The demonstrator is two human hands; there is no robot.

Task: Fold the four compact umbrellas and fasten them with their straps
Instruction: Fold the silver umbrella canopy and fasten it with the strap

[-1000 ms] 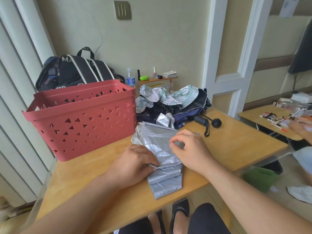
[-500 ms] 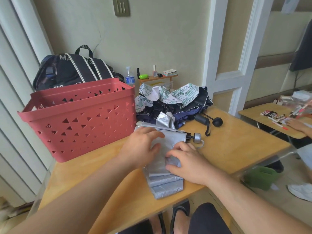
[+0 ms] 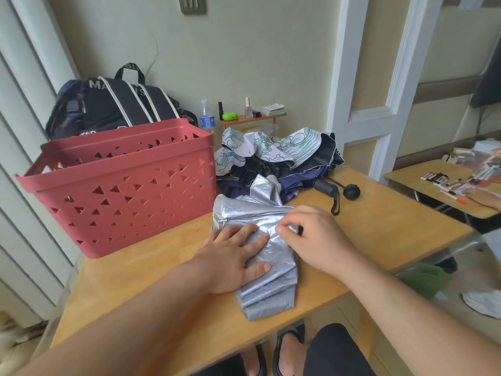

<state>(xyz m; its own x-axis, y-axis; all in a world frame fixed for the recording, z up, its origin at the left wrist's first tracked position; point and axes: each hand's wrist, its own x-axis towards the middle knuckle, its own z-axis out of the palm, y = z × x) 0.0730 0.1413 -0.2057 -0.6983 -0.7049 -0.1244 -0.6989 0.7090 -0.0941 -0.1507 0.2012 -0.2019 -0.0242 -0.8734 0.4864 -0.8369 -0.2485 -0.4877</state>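
A silver compact umbrella (image 3: 267, 291) lies flattened on the wooden table (image 3: 379, 226), its folded panels pointing toward me. My left hand (image 3: 233, 256) rests flat on the silver fabric, fingers spread, pressing it down. My right hand (image 3: 314, 237) pinches the silver fabric near the umbrella's shaft, fingers curled. Behind it lies a heap of unfolded umbrellas: a white one with green print (image 3: 271, 147) and a dark navy one (image 3: 298, 180), with a black handle (image 3: 326, 188) and a black knob (image 3: 351, 191) sticking out to the right.
A red perforated basket (image 3: 122, 185) stands at the table's left. A dark backpack (image 3: 116, 104) sits behind it. Small bottles stand on a little shelf (image 3: 252, 118) by the wall. At the right, another person's hand (image 3: 485, 198) is on a second table with markers.
My left hand slid back from the umbrella's far part to lie flat on the middle. My right hand moved up and now covers the shaft end that showed half a second ago.
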